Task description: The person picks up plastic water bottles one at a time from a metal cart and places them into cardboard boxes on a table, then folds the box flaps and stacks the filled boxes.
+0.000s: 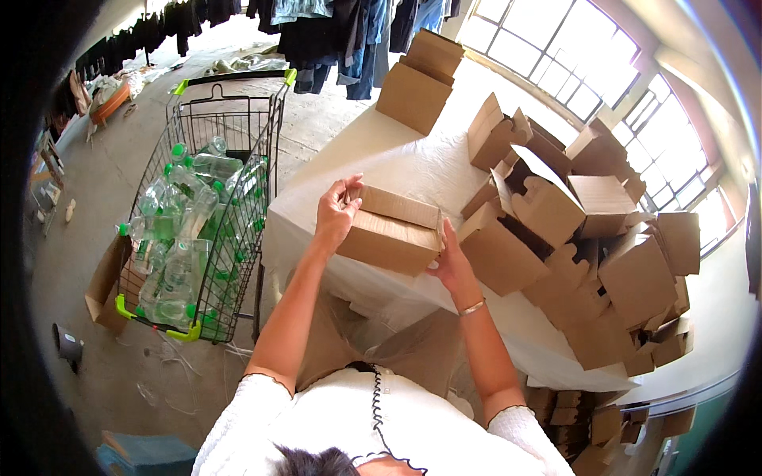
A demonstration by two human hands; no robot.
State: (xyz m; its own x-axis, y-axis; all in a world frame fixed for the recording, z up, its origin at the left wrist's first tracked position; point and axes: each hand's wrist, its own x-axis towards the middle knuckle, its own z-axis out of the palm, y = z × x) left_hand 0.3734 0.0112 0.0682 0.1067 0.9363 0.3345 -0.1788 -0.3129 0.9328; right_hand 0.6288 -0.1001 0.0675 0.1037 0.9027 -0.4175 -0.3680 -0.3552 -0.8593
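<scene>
A small brown cardboard box [387, 240] is held between my two hands at the near edge of the covered table. My left hand [336, 211] grips its left end, the thumb and fingers at the top corner. At the opposite end, my right hand [455, 258] holds the side, with a bracelet on that wrist. The top of the box faces up, with a flap [397, 205] along its far side. Some of my fingers are hidden behind the cardboard.
A heap of cardboard boxes [548, 205] covers the right of the white-covered table [333, 166]; one box [416, 95] stands at its far end. On the left is a shopping cart [274, 119] full of plastic bottles [186, 194]. Clothes [333, 40] hang beyond. More cartons [567, 412] lie low at right.
</scene>
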